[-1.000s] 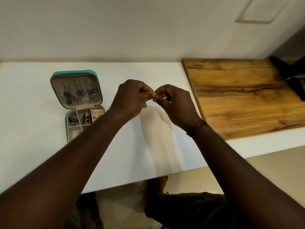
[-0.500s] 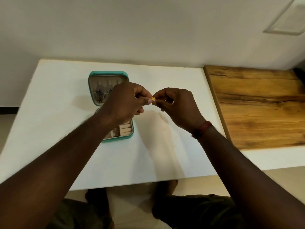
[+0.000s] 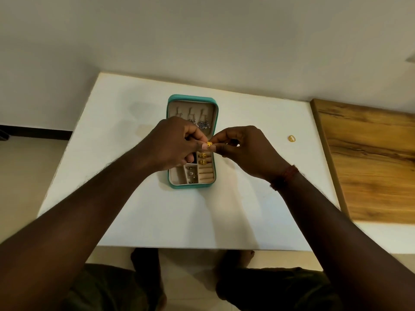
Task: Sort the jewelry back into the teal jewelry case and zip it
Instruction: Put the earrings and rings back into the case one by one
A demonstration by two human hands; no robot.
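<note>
Teal jewelry case (image 3: 192,98) open, hands (image 3: 173,142) (image 3: 246,149) pinching gold piece (image 3: 209,144).

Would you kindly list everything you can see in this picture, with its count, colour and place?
jewelry case: one, teal, open, mid-table
earrings: count unclear, silver-blue, hung in the lid, partly behind the left hand
slotted rings: two, gold, in the case's ring rolls
silver pieces: count unclear, silver, middle compartment
gold piece: one, gold, pinched between both hands above the case
loose ring: one, gold, on the table right of the case
table: one, white
wooden board: one, brown, right of the table
wrist thread: one, red, right wrist
left hand: one, pinching the gold piece
right hand: one, pinching the gold piece
</note>
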